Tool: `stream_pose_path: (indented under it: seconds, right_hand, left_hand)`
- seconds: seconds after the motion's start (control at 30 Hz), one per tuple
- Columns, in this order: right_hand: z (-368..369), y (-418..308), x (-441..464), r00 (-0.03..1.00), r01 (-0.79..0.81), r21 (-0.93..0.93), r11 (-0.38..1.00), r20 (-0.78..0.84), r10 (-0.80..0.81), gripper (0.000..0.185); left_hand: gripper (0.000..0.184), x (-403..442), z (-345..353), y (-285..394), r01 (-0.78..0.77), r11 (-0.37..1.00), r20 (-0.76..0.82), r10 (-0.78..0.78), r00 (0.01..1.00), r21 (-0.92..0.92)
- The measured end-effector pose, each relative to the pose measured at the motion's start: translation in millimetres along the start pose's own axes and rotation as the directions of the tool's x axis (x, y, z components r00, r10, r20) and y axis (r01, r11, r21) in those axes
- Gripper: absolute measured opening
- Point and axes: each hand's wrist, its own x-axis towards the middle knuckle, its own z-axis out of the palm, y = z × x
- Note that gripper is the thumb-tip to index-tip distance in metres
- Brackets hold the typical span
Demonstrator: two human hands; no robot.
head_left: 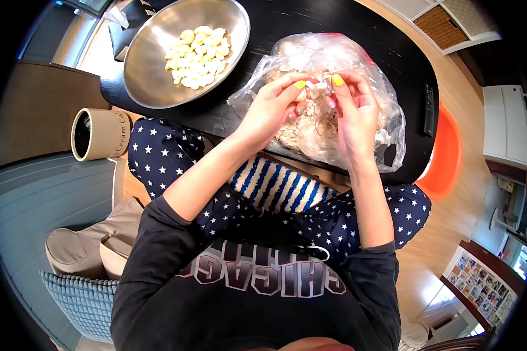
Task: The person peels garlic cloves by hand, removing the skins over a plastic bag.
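Observation:
Both hands are raised close together over a clear plastic bag (392,117) full of pale, papery peelings (322,126). My left hand (280,105) is pinched, with a whitish clove between its thumb and fingers. Just to its right, my right hand (356,102) has its thumb and fingers together at a small white piece, too small to name. A wide steel bowl (143,70) at the upper left holds several peeled, pale yellow cloves (199,57).
The black table (275,23) lies under bowl and bag. A remote control (428,110) rests near its right edge, beside an orange seat (448,158). A cream bin (102,134) stands at the left. A blue-striped cushion (284,184) shows below the table edge.

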Motion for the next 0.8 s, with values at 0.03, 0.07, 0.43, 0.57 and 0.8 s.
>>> stream_pose_path:
  seconds: [0.03,0.07,0.43,0.57,0.8]
  right_hand:
    - [-1,0,1,1.0,-0.017,0.021,1.0,-0.012,0.017,0.014]
    - [-1,-2,2,1.0,-0.017,0.02,1.0,-0.012,0.017,0.014]
    - [-10,1,2,0.992,-0.115,-0.113,0.987,0.04,0.121,0.015]
    - [-10,-2,2,0.992,-0.093,-0.186,0.978,0.066,0.107,0.016]
    - [-1,-1,-5,0.978,0.057,-0.338,0.94,0.209,0.016,0.017]
  left_hand:
    - [0.023,2,-3,-1,-0.019,0.999,0.02,0.019,1.0,0.043]
    - [0.024,3,-4,-2,-0.039,0.996,0.041,0.036,0.999,0.085]
    - [0.021,-2,2,8,-0.14,0.737,-0.07,0.247,0.967,0.661]
    - [0.027,6,-9,4,-0.183,0.675,-0.04,0.302,0.953,0.715]
    - [0.02,10,-4,-6,-0.121,0.9,0.02,0.124,0.992,0.42]
